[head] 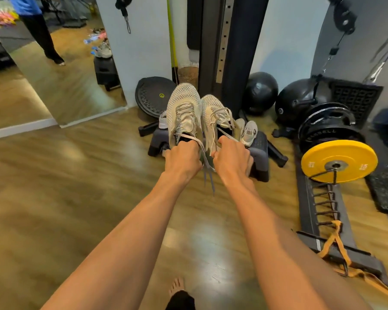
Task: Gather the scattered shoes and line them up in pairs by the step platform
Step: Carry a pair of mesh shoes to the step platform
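Observation:
I hold a pair of beige mesh sneakers side by side, toes pointing away, above the grey step platform (259, 153). My left hand (183, 159) grips the heel opening of the left sneaker (183, 108). My right hand (232, 158) grips the heel of the right sneaker (215, 113). Loose laces hang down between my wrists. On the platform, a small grey sneaker (249, 133) sits to the right of the held pair, and part of a white shoe (163, 120) shows at the left. The platform's middle is hidden behind the held shoes.
A cable machine column (213, 52) stands behind the platform, with black exercise balls (259, 91) and a balance disc (151, 95). A yellow weight plate (338, 161) and a rack lie at the right. A wall mirror (54, 74) is at the left; wooden floor stretches below it.

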The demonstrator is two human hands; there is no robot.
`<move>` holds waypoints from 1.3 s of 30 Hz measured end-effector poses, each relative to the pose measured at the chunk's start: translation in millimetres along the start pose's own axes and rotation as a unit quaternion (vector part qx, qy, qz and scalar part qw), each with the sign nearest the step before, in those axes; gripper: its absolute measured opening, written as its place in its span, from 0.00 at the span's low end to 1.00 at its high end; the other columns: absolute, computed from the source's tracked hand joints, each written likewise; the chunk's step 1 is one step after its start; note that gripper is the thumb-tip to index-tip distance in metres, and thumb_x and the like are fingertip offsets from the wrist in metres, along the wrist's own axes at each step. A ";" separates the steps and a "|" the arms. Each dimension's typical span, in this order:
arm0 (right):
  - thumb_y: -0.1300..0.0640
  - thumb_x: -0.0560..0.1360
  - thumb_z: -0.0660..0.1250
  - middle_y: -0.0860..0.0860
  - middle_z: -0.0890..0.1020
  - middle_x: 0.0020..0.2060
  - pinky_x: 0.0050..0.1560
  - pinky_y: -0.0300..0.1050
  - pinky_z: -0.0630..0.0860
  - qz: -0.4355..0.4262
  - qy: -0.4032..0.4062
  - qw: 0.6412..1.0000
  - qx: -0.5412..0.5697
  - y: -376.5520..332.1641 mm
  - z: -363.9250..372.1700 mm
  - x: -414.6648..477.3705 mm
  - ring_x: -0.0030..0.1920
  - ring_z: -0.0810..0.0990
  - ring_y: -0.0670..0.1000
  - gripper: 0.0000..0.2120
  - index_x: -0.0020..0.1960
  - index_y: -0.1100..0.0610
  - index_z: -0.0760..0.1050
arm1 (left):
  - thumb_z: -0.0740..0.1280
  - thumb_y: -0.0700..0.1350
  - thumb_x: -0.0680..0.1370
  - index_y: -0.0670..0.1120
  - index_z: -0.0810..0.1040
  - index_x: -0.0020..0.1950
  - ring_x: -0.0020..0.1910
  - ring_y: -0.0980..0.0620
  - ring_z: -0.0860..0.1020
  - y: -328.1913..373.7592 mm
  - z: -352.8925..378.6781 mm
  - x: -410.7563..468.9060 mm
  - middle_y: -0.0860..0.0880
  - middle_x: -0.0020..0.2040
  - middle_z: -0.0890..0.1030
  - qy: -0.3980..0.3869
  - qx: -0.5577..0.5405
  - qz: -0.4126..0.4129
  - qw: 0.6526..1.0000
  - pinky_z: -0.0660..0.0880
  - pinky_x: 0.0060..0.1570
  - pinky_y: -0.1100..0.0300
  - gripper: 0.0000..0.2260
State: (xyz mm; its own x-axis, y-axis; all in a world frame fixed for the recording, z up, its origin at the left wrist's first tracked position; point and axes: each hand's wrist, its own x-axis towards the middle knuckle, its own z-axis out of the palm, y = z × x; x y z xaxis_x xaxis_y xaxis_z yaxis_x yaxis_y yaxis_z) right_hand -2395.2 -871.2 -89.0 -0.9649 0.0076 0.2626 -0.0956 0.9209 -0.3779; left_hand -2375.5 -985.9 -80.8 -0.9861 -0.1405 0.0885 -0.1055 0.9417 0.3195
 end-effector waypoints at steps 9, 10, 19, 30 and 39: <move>0.60 0.73 0.65 0.54 0.80 0.44 0.40 0.48 0.67 0.074 -0.053 0.996 -0.005 -16.9 110.9 138.1 0.46 0.79 0.61 0.04 0.44 0.52 0.71 | 0.64 0.45 0.77 0.45 0.75 0.51 0.51 0.36 0.77 -54.7 63.7 174.7 0.41 0.50 0.79 -0.054 0.010 0.021 0.998 0.70 0.52 0.44 0.06; 0.59 0.73 0.65 0.54 0.81 0.44 0.40 0.48 0.67 0.078 -0.057 0.995 -0.007 -16.2 123.3 153.2 0.47 0.79 0.61 0.03 0.45 0.52 0.72 | 0.64 0.44 0.77 0.45 0.75 0.51 0.51 0.36 0.77 -58.5 71.5 192.6 0.41 0.49 0.79 -0.063 0.012 0.022 0.998 0.70 0.52 0.44 0.05; 0.60 0.75 0.63 0.56 0.81 0.49 0.46 0.50 0.71 0.107 -0.128 0.986 -0.013 0.8 254.4 274.7 0.51 0.79 0.62 0.09 0.54 0.52 0.75 | 0.64 0.41 0.75 0.47 0.72 0.47 0.49 0.36 0.77 -109.1 160.7 338.1 0.41 0.47 0.78 -0.142 0.013 -0.011 0.990 0.69 0.47 0.47 0.03; 0.59 0.77 0.62 0.54 0.80 0.48 0.45 0.52 0.73 0.148 -0.217 0.964 -0.033 1.5 427.9 338.4 0.51 0.79 0.60 0.08 0.55 0.53 0.75 | 0.66 0.44 0.74 0.46 0.73 0.55 0.54 0.39 0.76 -211.1 300.9 443.9 0.42 0.54 0.77 -0.280 0.019 -0.071 0.957 0.70 0.49 0.50 0.10; 0.60 0.75 0.62 0.53 0.77 0.41 0.40 0.47 0.68 0.191 -0.253 0.948 0.006 29.9 591.9 329.6 0.42 0.75 0.58 0.05 0.50 0.54 0.73 | 0.67 0.45 0.73 0.52 0.63 0.43 0.50 0.39 0.77 -294.9 453.6 477.4 0.43 0.49 0.78 -0.288 0.038 -0.045 0.956 0.66 0.43 0.52 0.11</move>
State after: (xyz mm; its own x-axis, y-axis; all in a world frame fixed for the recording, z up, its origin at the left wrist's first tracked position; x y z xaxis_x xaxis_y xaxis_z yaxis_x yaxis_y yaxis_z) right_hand -2860.9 -1071.8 -539.3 -0.9233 0.1488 -0.3541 0.2844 0.8845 -0.3698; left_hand -2873.4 -1192.0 -560.7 -0.8776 -0.0515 -0.4766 -0.1808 0.9564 0.2294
